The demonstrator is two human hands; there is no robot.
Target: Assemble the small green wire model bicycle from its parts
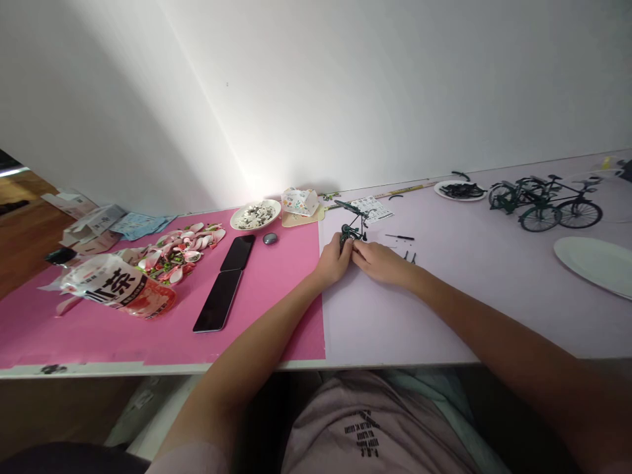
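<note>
A small dark green model bicycle frame [356, 220] stands tilted between my hands, near the seam of the pink and pale table coverings. My left hand [334, 261] is closed on its lower part from the left. From the right, my right hand [378, 261] pinches the same lower end, fingertips meeting those of the left. The fingers hide what exactly they press on there. Just right of the hands lie a small black screwdriver [405, 237] and a couple of short dark rods [413, 258]. A printed instruction sheet [376, 209] lies behind the frame.
Finished model bicycles [560, 203] stand at the right, near a plate of black parts [461, 191] and a white oval plate [595, 264]. Leftward are two phones [217, 301], a plate of small white pieces [255, 216], pink-and-green pieces [185, 247] and a drink bottle [118, 286].
</note>
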